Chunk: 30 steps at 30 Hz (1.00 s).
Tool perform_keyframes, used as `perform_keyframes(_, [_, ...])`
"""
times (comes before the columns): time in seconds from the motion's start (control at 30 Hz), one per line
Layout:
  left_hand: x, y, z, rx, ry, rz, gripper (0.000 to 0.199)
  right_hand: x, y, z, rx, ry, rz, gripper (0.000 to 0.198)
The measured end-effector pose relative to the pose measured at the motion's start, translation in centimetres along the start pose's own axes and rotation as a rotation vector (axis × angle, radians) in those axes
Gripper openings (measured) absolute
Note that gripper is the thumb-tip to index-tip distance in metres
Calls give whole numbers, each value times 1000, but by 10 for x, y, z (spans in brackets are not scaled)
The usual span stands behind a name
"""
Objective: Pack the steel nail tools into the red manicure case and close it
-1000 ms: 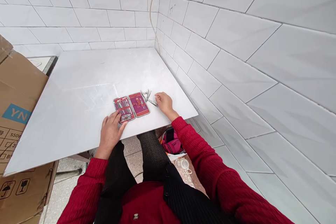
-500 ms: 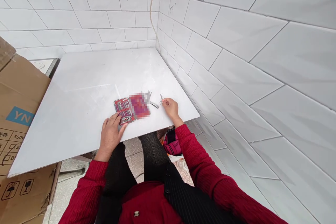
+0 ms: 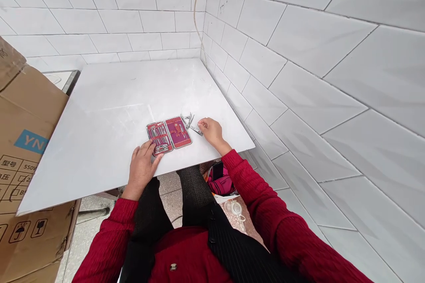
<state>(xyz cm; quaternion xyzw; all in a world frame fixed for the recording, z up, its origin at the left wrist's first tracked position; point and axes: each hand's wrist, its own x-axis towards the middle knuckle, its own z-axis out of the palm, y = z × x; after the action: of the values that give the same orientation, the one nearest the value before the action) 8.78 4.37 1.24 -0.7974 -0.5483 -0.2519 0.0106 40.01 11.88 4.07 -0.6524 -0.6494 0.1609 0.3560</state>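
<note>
On the white table (image 3: 109, 110), the manicure case (image 3: 169, 134) lies between left hand (image 3: 142, 169) and right hand (image 3: 211, 129).

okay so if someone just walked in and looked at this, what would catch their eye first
Most likely the open red manicure case, full of small metal tools, lying near the front edge of the white table. The left hand rests at its near corner; the right hand reaches the loose metal tools just right of it.

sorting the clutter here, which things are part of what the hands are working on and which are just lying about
In use:
- open red manicure case with metal tools, left hand resting on its near corner
- loose silver metal tools on the white tabletop, right hand at them

Lying about:
- brown cardboard box, far left
- pink bag on the floor below
</note>
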Motion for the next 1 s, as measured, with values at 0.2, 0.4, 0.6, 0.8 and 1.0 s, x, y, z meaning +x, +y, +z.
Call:
perform_keyframes(0.2, [0, 0, 0, 14, -2, -3, 56, 19, -26, 10, -100, -137, 14, 15])
perform_keyframes(0.4, [-1, 0, 0, 13, -4, -5, 55, 36, -32, 17, -227, -158, 70, 17])
perform_keyframes(0.6, [-1, 1, 0, 2, -4, -4, 54, 63, -34, 28, -316, -199, 142, 26])
perform_keyframes(0.8, [-1, 2, -3, -10, -14, -7, 52, 66, -26, 27, -118, -180, 256, 26])
perform_keyframes(1.0, [0, 4, -3, -29, -14, -20, 50, 67, -20, 16, 441, -204, 244, 20])
